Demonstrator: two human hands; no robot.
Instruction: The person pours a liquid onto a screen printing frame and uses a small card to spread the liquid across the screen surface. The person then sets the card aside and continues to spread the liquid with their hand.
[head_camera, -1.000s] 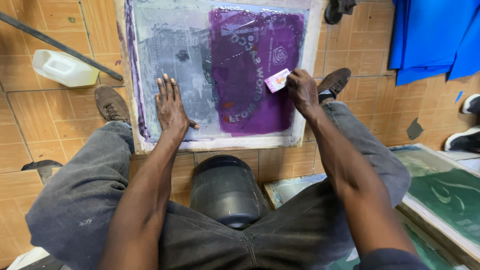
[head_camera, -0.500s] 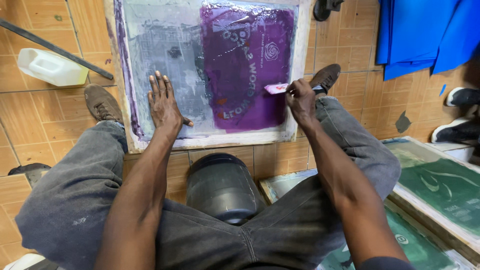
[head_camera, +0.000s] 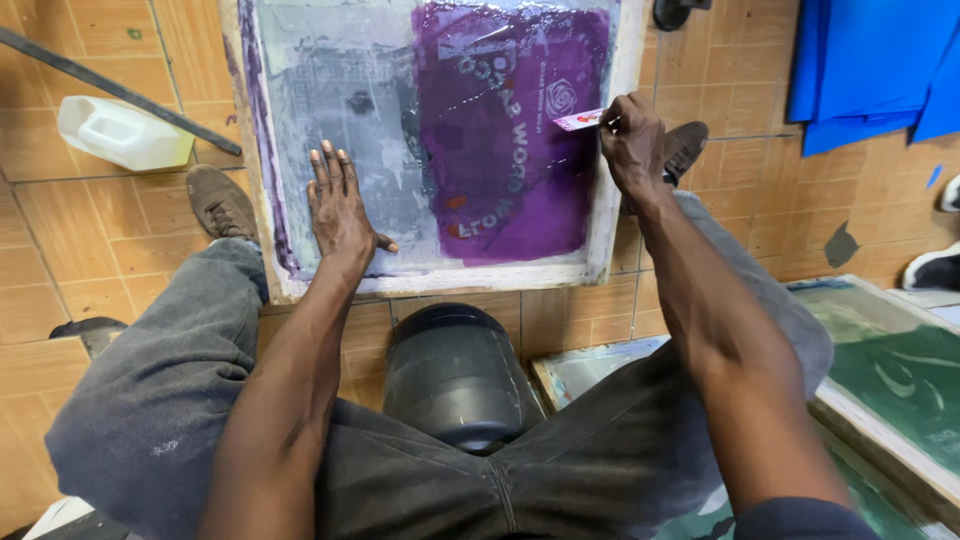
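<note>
On the tiled floor in front of me a wooden-framed printing screen (head_camera: 428, 150) is lying flat, its mesh grey on the left and coated with purple ink (head_camera: 510, 130) on the right. I am pressing my left hand (head_camera: 340, 205) palm down on the grey part of the mesh, fingers stretched out together and pointing away from me, thumb sticking out to the side; it is holding nothing, only bearing on the screen. My right hand (head_camera: 632, 140) is sitting at the screen's right edge, over the wooden frame, and I am pinching a small flat card (head_camera: 580, 120), pink and white, between thumb and fingers. The card's free end is reaching out over the edge of the purple ink; I cannot tell whether it is touching the mesh.

I am sitting with my knees spread, in grey trousers, and a dark round container (head_camera: 458, 375) is standing between my legs, just beside the near edge of the frame. A brown shoe (head_camera: 220, 203) is resting left of the screen. Farther left, a white plastic jug (head_camera: 122, 132) is lying on the tiles with a dark rod (head_camera: 110, 88) crossing over it. At lower right, another framed screen (head_camera: 890, 380) with green mesh is lying, and blue sheets (head_camera: 870, 60) are showing at the upper right.
</note>
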